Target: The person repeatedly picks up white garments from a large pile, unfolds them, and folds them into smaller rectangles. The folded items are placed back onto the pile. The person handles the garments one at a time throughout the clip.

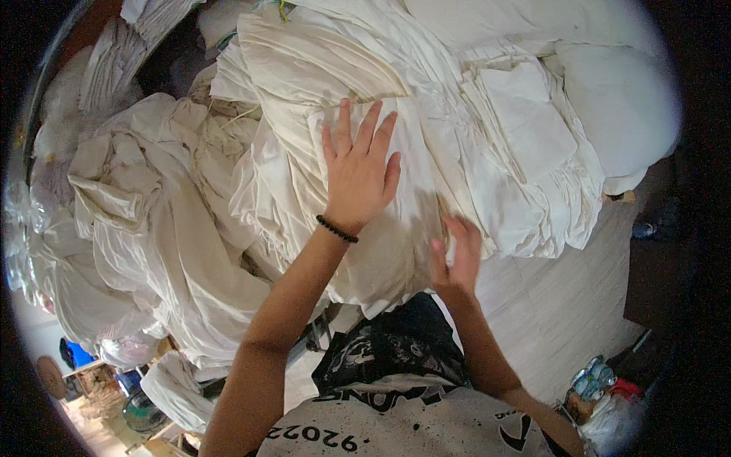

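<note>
Piles of white and cream cloth lie before me. My left hand, with a black beaded bracelet on its wrist, rests palm down with fingers spread on a cream cloth in the middle. Lower and to the right, my right hand is slightly blurred beside the right edge of that cloth; its thumb and fingers are apart, and whether it touches the cloth I cannot tell. Gathered, pleated cloth lies beyond my left hand. To the right is a stack of folded white cloth.
A large crumpled cloth heap fills the left side. A stuffed white bundle sits at the far right. Tiled floor shows at the lower right, with plastic bottles near its edge. A fan stands at the lower left.
</note>
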Tool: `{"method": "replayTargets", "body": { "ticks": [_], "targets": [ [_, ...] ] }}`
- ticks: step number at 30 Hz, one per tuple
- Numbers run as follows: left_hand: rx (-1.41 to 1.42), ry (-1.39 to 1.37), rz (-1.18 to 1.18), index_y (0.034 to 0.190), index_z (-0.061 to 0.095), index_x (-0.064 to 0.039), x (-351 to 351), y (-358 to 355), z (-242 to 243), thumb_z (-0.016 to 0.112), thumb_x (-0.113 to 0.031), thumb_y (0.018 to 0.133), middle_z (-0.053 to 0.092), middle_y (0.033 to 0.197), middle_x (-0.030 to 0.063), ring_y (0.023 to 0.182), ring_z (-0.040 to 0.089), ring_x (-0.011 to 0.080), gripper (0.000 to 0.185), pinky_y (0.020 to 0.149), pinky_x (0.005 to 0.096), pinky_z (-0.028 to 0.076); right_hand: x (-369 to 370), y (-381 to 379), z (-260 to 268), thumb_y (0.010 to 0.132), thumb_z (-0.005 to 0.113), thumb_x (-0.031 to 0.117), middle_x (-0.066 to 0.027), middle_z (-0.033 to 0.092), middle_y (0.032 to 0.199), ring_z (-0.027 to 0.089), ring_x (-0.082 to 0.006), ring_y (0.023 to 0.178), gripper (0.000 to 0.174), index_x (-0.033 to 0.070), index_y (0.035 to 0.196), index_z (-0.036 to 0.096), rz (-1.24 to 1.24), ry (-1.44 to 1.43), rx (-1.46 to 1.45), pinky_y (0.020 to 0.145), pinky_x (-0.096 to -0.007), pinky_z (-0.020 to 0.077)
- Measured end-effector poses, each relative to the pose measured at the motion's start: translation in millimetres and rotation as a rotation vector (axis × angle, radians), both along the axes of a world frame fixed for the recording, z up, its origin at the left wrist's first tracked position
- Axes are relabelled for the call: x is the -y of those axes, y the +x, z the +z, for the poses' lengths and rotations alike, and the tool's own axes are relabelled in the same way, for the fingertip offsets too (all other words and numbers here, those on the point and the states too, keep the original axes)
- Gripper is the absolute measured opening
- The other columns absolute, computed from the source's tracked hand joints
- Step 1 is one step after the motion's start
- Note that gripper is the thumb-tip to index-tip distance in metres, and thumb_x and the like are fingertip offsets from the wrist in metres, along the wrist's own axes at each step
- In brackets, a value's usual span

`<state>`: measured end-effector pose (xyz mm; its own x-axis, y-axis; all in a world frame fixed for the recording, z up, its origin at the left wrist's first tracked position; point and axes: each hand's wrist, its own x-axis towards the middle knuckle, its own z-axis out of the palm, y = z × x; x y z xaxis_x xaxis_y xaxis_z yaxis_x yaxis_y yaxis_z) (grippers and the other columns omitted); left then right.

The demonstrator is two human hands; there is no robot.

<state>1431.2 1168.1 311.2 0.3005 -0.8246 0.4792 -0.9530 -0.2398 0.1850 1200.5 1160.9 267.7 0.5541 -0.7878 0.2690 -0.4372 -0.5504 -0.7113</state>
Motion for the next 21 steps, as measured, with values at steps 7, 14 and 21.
{"method": "replayTargets", "body": {
  "ticks": [7,14,21],
  "targets": [
    [0.042,0.14,0.21,0.152,0.036,-0.014,12.3,68.1,-50.6,0.046,-0.033,0.098,0.029,0.161,0.0032,0.151,0.016,0.035,0.058,0.114,0.0692,0.012,96.4,175.2,-27.0,0.101,0.042,0.039,-0.0062,0.029,0.161,0.024,-0.0306,0.149,0.055,0.021,0.153,0.037,0.052,-0.223,-0.424,0.117,-0.0651,0.0096],
    [0.054,0.089,0.25,0.152,0.036,-0.013,27.3,81.4,-60.6,0.047,-0.039,0.097,0.028,0.162,0.0059,0.15,0.017,0.035,0.062,0.114,0.07,0.012,129.1,189.8,-62.9,0.104,0.03,0.048,-0.0032,0.019,0.165,0.016,-0.0261,0.152,0.059,0.028,0.158,0.02,-0.05,-0.246,-0.472,0.117,-0.0652,0.0078],
    [-0.079,0.202,0.099,0.152,0.035,-0.015,-40.2,-7.8,-67.0,0.051,-0.062,0.089,0.026,0.161,0.0139,0.15,0.015,0.0409,0.081,0.112,0.0723,0.012,132.1,190.1,-74.2,0.103,0.028,0.053,-0.0027,0.017,0.165,0.015,-0.0255,0.152,0.062,0.028,0.159,0.019,-0.057,-0.302,-0.527,0.117,-0.0659,0.0096]
  ]
}}
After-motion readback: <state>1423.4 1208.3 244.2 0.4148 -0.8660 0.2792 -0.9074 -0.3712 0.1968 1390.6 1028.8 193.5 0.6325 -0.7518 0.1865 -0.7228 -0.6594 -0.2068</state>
